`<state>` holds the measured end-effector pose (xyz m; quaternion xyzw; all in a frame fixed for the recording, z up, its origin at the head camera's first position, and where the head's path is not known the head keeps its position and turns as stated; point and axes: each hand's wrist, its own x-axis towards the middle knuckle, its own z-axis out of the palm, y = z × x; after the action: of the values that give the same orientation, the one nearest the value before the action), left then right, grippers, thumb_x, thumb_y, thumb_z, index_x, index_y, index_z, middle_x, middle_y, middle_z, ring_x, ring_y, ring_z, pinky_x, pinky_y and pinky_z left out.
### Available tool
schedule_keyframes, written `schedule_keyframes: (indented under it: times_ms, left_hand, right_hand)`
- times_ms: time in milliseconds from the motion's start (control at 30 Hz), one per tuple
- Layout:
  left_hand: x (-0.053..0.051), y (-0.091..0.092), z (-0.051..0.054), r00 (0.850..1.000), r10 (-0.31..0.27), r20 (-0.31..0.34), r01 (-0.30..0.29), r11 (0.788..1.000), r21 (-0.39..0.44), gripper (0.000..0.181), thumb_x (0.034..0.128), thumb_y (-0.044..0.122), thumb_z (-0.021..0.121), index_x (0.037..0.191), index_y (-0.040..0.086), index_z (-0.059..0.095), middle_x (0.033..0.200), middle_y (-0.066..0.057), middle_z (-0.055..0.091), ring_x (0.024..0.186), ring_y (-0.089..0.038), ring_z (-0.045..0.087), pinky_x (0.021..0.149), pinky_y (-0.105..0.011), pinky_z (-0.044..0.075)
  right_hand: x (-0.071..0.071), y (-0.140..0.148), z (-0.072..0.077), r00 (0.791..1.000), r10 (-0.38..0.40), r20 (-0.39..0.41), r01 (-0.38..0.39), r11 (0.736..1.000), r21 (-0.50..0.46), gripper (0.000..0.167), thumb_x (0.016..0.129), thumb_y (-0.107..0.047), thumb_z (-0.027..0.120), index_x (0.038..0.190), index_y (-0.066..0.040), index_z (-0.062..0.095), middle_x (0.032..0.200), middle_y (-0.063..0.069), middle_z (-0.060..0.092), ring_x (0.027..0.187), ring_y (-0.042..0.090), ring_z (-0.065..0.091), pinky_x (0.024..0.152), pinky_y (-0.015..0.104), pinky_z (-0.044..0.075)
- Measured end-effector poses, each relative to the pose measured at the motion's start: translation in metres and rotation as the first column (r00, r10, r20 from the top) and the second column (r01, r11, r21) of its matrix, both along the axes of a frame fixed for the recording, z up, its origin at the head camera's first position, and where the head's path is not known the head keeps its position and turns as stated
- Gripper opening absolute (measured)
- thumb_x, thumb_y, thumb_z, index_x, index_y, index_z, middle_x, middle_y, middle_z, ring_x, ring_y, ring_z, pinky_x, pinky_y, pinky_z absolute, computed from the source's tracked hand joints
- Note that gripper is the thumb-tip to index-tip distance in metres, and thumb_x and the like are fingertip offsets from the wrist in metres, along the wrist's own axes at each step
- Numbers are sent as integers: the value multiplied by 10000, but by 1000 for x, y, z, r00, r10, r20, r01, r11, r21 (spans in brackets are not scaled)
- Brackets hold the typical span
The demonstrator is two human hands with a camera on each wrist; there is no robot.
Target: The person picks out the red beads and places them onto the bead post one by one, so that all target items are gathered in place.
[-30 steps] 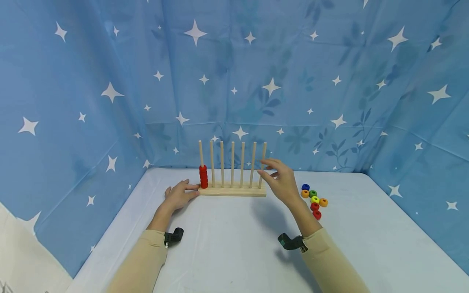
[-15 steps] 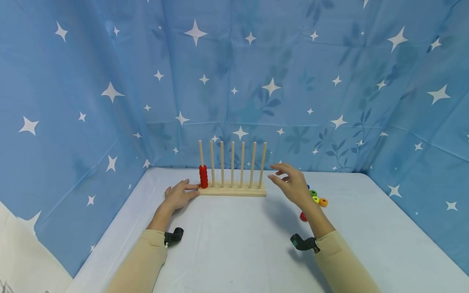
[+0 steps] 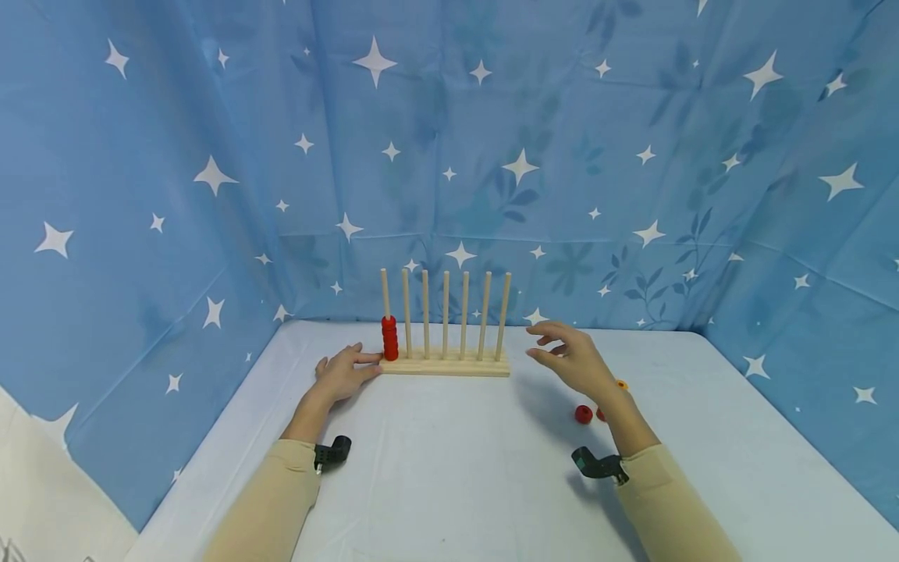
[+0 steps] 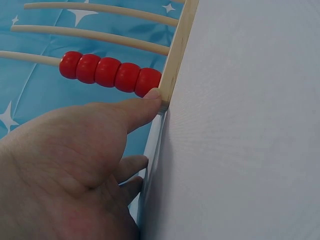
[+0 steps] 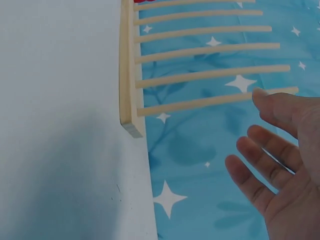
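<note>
A wooden peg rack with several upright pegs stands towards the back of the table. Its leftmost peg carries a stack of red beads; the other pegs are bare. My left hand holds the left end of the base. In the left wrist view the thumb presses the base's corner, just below the lowest bead. To the right of the rack, my right hand hovers with fingers loosely bent and nothing between them. The right wrist view shows this hand apart from the pegs.
Loose beads lie on the white table under and beside my right forearm: a red bead, another red one partly hidden, and an orange bead. A blue star-patterned curtain hangs behind and at both sides.
My right hand has moved right and slightly down, away from the rightmost peg, and its arm now covers most of the loose beads. One red bead has come into view. My left hand stays put.
</note>
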<state>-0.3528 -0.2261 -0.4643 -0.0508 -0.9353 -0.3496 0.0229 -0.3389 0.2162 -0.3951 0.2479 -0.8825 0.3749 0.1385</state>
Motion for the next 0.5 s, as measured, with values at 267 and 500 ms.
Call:
schedule_keyframes:
  times_ms: [267,500]
  left_hand:
    - [0,0,0,1000,1,-4,-1,1000,-7,382,1024,323,676,1375,176,706,1655,-231,362,1561,-473,252,1216,-733,2]
    - [-1,1,0,1000,-3,5,3,1000,-13,392,1023,346,675,1378,183,704,1658,-235,353,1561,-477,246,1214,-734,3]
  right_hand:
    - [-2,19,1,999,-1,50,1,1000,3,400,964,-176,767,1356,-139,693,1367,111,681,1131,339,696,884,387,619]
    - [-2,32,0,993,7,115,-11,999,34,393,957,-167,770,1341,-121,703,1353,119,682,1143,366,687,895,421,621]
